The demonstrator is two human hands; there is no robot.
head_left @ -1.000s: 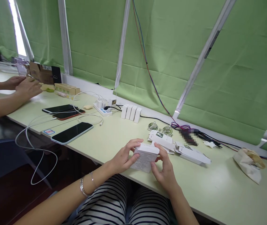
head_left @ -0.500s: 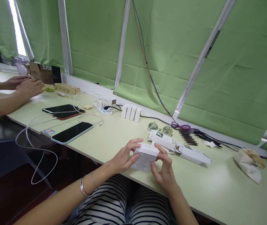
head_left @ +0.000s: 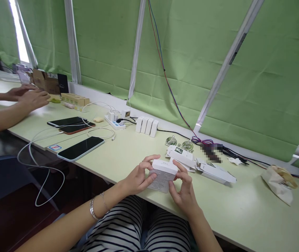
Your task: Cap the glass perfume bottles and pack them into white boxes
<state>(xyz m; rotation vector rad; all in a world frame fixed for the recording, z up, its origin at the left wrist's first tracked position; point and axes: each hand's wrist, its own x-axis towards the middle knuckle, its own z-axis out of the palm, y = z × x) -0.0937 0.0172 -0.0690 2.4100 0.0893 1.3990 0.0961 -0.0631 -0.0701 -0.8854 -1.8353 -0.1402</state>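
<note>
A small white box (head_left: 162, 176) with printed text on its side stands upright near the table's front edge, its top flap closed. My left hand (head_left: 139, 176) grips its left side between thumb and fingers. On the opposite side, my right hand (head_left: 183, 189) holds it with thumb and fingers. Just behind the box lie an opened white carton (head_left: 181, 156) and a second opened carton (head_left: 216, 173). Beyond them are two round clear glass bottles (head_left: 171, 141) with greenish markings.
Several white boxes (head_left: 146, 126) stand in a row by the wall. To the left are a phone (head_left: 81, 148), white cables, a power strip (head_left: 116, 123) and another person's hands (head_left: 31, 98). A cloth bag (head_left: 278, 183) lies at the right, with black cables (head_left: 233, 154) behind.
My left index finger has lifted slightly off the box's top edge. The box and my right hand have hardly moved.
</note>
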